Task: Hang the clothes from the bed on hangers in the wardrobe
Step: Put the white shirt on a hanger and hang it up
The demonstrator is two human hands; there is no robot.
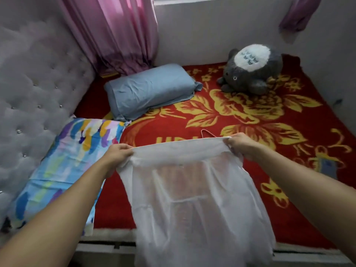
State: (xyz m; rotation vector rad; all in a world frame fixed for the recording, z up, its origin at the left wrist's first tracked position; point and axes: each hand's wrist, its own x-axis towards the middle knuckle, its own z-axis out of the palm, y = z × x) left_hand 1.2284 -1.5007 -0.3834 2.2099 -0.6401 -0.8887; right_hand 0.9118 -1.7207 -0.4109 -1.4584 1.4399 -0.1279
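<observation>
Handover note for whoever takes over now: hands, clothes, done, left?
Left hand grips one top corner of the white garment. Right hand pinches the other. Garment hangs spread between them over the bed. Pink hanger lies on the bed behind it, mostly hidden.
Done: garment lifted.
Left: fit it on the hanger, hang it in the wardrobe, not in view.

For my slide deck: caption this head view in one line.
Over the red floral blanket, the left hand and right hand stretch a sheer white garment, a pink hanger beyond.
</observation>
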